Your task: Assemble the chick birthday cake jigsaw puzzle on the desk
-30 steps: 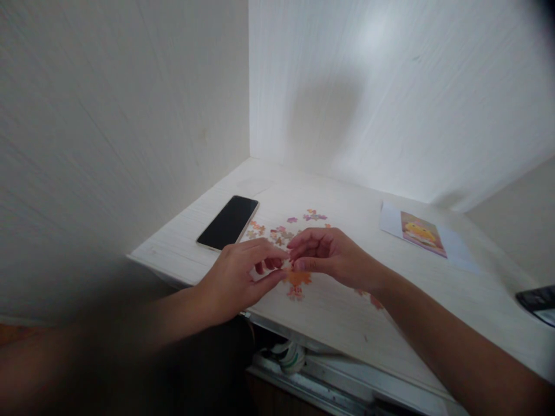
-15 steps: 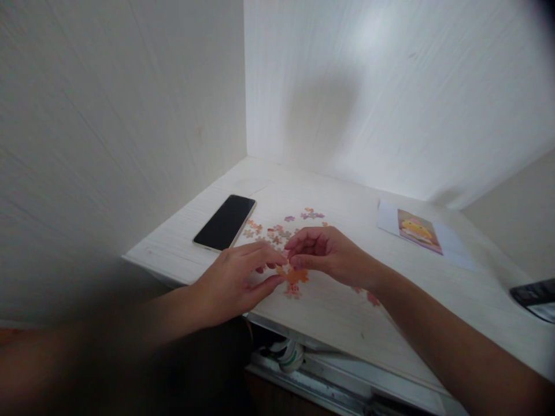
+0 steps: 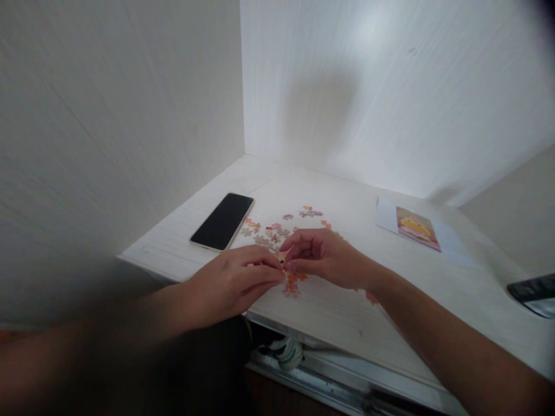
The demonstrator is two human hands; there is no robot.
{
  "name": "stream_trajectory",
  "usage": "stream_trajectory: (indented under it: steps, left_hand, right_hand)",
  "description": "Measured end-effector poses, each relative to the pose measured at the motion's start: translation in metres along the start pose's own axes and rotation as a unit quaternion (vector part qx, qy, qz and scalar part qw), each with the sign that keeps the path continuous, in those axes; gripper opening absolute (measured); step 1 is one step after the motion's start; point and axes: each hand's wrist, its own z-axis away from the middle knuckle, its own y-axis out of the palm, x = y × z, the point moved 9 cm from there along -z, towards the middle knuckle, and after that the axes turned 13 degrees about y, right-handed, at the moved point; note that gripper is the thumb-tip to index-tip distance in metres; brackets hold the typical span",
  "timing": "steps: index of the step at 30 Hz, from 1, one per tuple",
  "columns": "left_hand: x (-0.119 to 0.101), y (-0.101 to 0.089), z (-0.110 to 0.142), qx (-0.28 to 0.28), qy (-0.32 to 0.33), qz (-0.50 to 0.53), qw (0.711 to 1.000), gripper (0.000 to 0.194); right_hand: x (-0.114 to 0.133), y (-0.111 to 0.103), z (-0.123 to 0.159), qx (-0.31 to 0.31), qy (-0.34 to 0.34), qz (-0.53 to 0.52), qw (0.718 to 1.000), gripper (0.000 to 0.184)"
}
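My right hand is closed in a pinch on a small yellow-orange puzzle piece with a black dot. From the left, the fingertips of my left hand meet it; thumb and fingers are pressed together, and what lies between them is hidden. Just below the fingertips, joined orange and red puzzle pieces lie on the white table. Beyond my hands are several loose puzzle pieces, partly covered by my fingers. Reddish pieces show beside my right wrist.
A black-screened phone lies left of the pieces. Farther right is a white sheet with a yellow picture. A dark object sits at the right edge. Purple pieces lie farther back. Below the table edge, an open drawer holds a white roll-like item.
My left thumb and fingers have closed together over the joined pieces. A piece with a black dot now shows at my right fingertips. The view has shifted slightly.
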Motion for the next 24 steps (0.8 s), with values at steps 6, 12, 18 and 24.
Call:
stream_trajectory:
  steps: [6, 12, 18, 24]
  left_hand:
    - [-0.002, 0.005, 0.000, 0.028, 0.006, -0.008, 1.000, 0.017]
    - [-0.005, 0.008, 0.002, 0.018, 0.003, -0.038, 0.999, 0.015]
    - [-0.006, 0.009, 0.002, 0.020, 0.004, -0.043, 0.999, 0.019]
    - [-0.005, 0.011, 0.004, 0.023, -0.037, 0.017, 0.999, 0.009]
  right_hand:
    - [0.000, 0.002, 0.000, 0.004, 0.005, 0.009, 1.000, 0.025]
    - [-0.002, 0.004, 0.000, 0.007, 0.013, -0.002, 1.000, 0.027]
    - [-0.002, 0.006, 0.000, 0.007, 0.010, 0.017, 1.000, 0.027]
    - [0.011, -0.014, 0.005, -0.111, -0.039, 0.215, 0.970, 0.018]
